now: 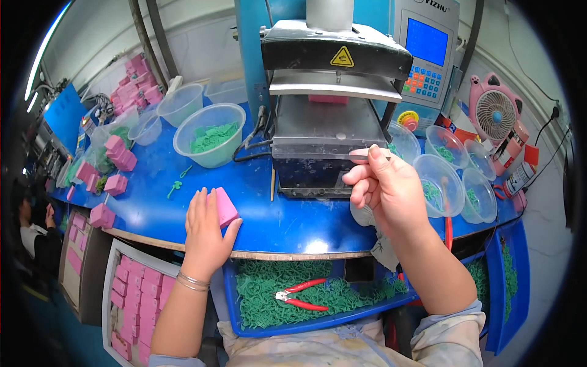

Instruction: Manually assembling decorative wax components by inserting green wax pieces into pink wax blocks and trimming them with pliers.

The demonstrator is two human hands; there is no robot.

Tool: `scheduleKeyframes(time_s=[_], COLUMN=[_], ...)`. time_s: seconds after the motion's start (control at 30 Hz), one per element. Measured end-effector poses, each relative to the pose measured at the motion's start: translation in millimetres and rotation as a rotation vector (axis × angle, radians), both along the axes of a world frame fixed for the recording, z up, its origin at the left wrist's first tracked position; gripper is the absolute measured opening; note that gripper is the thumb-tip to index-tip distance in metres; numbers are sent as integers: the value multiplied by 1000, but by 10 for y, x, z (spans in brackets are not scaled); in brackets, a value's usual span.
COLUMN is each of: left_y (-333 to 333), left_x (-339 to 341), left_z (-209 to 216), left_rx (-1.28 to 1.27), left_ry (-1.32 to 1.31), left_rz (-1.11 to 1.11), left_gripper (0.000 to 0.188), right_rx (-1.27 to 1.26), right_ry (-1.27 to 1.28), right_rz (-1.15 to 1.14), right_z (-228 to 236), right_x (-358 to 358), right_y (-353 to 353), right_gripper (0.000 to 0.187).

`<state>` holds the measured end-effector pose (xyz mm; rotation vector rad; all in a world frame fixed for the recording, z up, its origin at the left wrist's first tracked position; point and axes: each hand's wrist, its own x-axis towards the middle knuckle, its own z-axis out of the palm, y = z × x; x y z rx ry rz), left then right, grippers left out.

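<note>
My left hand (206, 233) lies over a pink block (225, 208) near the blue table's front edge, fingers along its left side and thumb against its lower edge. In front of the press (330, 125), my right hand (385, 177) is raised. Thumb and fingers pinch a thin grey metal strip (359, 157), perhaps a tweezer or blade; its far part is hard to make out against the press plate. Another pink block (328, 98) sits under the press's upper plate. Small green moulded pieces (175, 188) lie on the table beyond my left hand.
Clear plastic bowls with green pieces stand left (211, 137) and right (437, 183) of the press. Red-handled cutters (301, 295) rest in a blue tray (257, 332) of green scraps below the table. Pink blocks fill a white box (110, 269). A pink fan (495, 113) stands back right.
</note>
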<state>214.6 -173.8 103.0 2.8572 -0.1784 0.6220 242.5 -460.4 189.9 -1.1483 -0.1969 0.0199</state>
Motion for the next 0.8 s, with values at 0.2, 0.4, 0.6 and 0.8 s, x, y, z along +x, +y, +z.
scheduleKeyframes(time_s=[0.2, 0.4, 0.6, 0.8], left_y=[-41, -106, -34, -17], left_x=[-15, -33, 80, 75], left_z=[54, 171, 139, 101], left_rx=[-12, 130, 37, 34], left_ry=[32, 47, 60, 73], left_rz=[0, 59, 46, 9], left_gripper=[71, 77, 79, 80], right_rx=[-28, -28, -39, -50], right_ry=[-19, 71, 142, 126], right_rz=[-60, 14, 82, 98], right_z=[-112, 8, 69, 73], right_x=[36, 12, 24, 31], right_y=[61, 26, -27, -30], right_gripper=[36, 36, 35, 34])
